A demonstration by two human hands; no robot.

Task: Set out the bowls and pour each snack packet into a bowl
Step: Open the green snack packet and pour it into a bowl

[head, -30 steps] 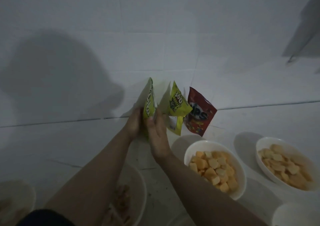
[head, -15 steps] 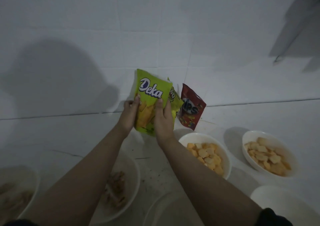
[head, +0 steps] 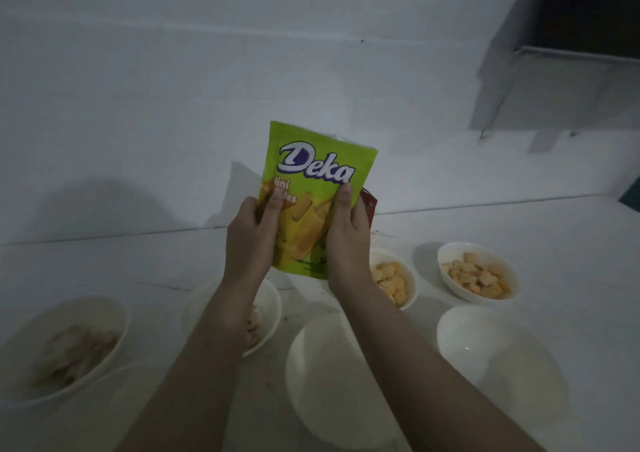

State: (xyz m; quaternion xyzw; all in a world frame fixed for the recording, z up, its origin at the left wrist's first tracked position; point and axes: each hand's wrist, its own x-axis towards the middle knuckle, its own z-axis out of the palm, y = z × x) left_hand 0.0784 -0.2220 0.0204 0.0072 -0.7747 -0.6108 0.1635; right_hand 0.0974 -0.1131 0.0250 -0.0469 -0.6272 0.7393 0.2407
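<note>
Seen from the head camera, the left hand (head: 250, 235) and right hand (head: 347, 235) gripped a green Deka packet (head: 311, 191) upright by its lower sides, thumbs pressed on its front, above the white counter (head: 554, 236). Two empty bowls (head: 498, 365) sat near right; bowls of orange crackers (head: 479, 275) sat farther right, with a red packet (head: 370, 202) behind the right hand

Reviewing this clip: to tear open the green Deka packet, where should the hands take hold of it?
Probably at the top edge of the packet. It stands upright, facing the camera, with that edge free. The left hand and right hand grip its lower sides now; each could slide up its own side and pinch there.
</note>
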